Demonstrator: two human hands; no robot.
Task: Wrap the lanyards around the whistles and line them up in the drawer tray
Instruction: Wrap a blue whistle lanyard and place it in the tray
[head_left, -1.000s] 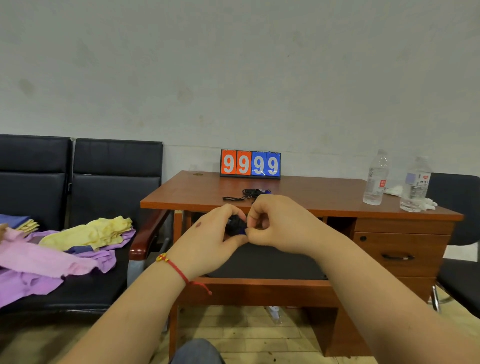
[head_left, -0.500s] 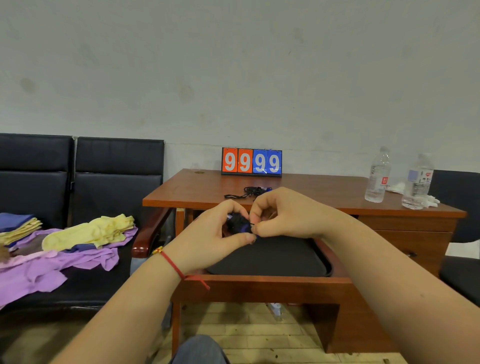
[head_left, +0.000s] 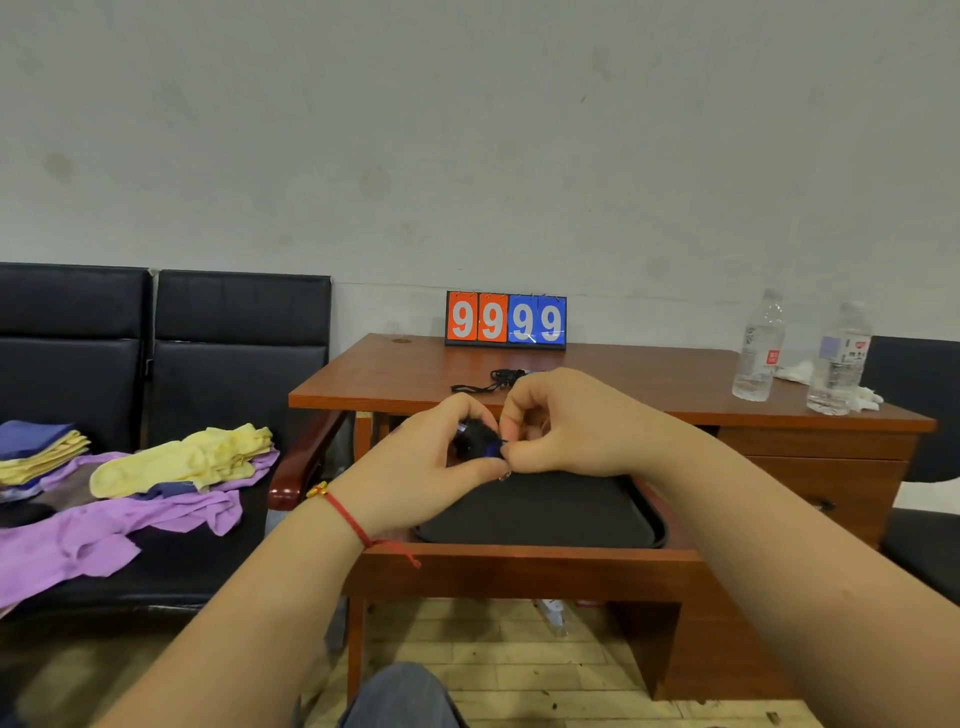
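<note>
A blue whistle (head_left: 479, 439) bundled in black lanyard cord sits between my two hands, held above the open drawer. My left hand (head_left: 426, 462) grips it from the left and below, and my right hand (head_left: 566, 423) pinches its right end with thumb and fingertips. Most of the whistle is hidden by my fingers. Below them lies the black drawer tray (head_left: 545, 517) inside the pulled-out wooden drawer (head_left: 519, 569). Another whistle with a loose black lanyard (head_left: 493, 379) lies on the desk top behind my hands.
A flip scoreboard (head_left: 505, 318) showing 9999 stands at the desk's back edge. Two water bottles (head_left: 757, 347) (head_left: 837, 359) stand at the desk's right. Black seats at left carry yellow (head_left: 192, 457) and purple cloths (head_left: 104, 530). A dark chair (head_left: 924, 415) is at far right.
The view has tipped slightly, so more of the drawer and tray shows. My hands stay together on the whistle, with the right fingers shifting a little along its right end.
</note>
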